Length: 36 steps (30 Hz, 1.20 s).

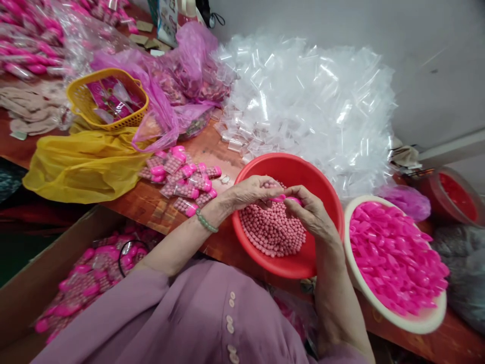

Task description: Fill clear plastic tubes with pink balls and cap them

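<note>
Pinching clear bead-filled tube (pixel 269 185) in my left grip (pixel 250 192), pink plastic cap (pixel 294 200) in my right grip (pixel 315 212) | both above red basin (pixel 326 197) of beads (pixel 276 230) | likely light, slick; best held by stiff walls

Basin (pixel 299 166) on table (pixel 140 213), beads (pixel 275 231) in it. Right of basin, close by: tub (pixel 428 323), caps (pixel 396 258) inside. Behind basin: heap of tubes (pixel 310 108), wall (pixel 435 71) beyond. Left of basin: bottles (pixel 185 182) on table; further left, bag (pixel 83 167), basket (pixel 131 121) behind it, packets (pixel 113 101) in basket. Front left, by table edge: box (pixel 49 250), more bottles (pixel 91 273) inside.
</note>
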### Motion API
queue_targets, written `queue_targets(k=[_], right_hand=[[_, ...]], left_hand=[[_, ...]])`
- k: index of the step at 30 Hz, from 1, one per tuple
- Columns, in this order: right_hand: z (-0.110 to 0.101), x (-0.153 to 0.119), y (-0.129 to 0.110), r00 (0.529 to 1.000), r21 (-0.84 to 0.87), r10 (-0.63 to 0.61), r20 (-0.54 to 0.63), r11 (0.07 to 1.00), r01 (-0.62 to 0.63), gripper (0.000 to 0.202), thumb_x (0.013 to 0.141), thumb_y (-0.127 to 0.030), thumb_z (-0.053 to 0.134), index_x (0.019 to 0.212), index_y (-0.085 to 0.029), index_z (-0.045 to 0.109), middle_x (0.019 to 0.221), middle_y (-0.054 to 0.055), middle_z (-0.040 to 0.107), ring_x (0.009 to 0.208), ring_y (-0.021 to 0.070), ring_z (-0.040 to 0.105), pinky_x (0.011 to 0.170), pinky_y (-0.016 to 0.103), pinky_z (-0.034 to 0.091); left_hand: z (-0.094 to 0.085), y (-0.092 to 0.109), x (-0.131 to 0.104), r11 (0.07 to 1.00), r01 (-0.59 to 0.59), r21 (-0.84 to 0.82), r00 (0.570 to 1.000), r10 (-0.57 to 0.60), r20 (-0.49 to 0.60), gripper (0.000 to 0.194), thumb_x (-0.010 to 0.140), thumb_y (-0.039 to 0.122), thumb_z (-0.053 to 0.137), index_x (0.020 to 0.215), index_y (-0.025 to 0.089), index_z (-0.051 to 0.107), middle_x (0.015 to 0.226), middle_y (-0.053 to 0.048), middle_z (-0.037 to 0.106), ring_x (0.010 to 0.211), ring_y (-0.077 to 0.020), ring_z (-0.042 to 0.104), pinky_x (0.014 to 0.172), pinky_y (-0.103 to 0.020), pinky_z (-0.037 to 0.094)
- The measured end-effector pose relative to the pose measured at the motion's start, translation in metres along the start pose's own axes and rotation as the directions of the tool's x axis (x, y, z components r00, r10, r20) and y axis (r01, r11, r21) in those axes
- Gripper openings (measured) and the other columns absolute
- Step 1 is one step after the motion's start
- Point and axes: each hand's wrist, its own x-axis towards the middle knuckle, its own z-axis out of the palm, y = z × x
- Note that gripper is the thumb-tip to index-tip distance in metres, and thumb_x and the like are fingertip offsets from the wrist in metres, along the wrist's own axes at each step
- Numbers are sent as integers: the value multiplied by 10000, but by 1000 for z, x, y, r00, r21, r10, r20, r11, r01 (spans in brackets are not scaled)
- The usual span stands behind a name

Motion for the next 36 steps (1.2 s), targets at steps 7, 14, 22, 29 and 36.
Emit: queue_targets(k=[7, 14, 22, 29, 36], right_hand=[[5, -7, -9, 949, -439, -299, -100, 869, 227, 237, 906, -389, 616, 1070, -239, 695, 992, 80, 641, 910, 205, 625, 809, 338, 520], [1, -14, -18, 944, -414, -328, -46, 866, 281, 379, 863, -362, 690, 1234, -291, 676, 795, 22, 538, 716, 159, 548, 668, 307, 505], [45, -3, -8, 941, 68, -142, -308, 983, 171, 363, 660, -371, 868, 906, -240, 635, 838, 15, 654, 742, 169, 632, 703, 318, 556], [57, -1, -9, 855, 85, -242, -460, 946, 313, 223, 706, -274, 835, 884, -227, 709, 820, -5, 668, 653, 130, 614, 560, 272, 543], [41, -1, -7, 889, 172, -136, -437, 958, 231, 228, 840, -304, 715, 1065, -272, 736, 846, -11, 670, 606, 86, 553, 580, 255, 503]], left_hand=[[-4, -4, 1, 996, -19, -89, 1000, 17, -21, 402, 668, 325, 841, 914, 98, 619, 778, 0, 616, 647, -63, 570, 613, -211, 443], [-7, -2, -2, 981, 8, -192, 999, 0, 44, 476, 643, 347, 868, 968, 107, 615, 828, -16, 643, 723, -99, 630, 650, -230, 503], [-6, -6, -4, 982, -32, -186, 998, 41, 45, 490, 634, 336, 877, 971, 113, 600, 863, -17, 631, 754, -89, 612, 716, -234, 484], [-6, -6, -4, 990, -118, -83, 992, 121, 37, 415, 704, 368, 821, 954, 131, 590, 820, 9, 581, 711, -81, 549, 680, -238, 440], [-5, -2, -5, 991, -122, -56, 991, 125, 49, 483, 703, 477, 804, 958, 126, 590, 747, 24, 532, 628, -61, 492, 584, -214, 384]])
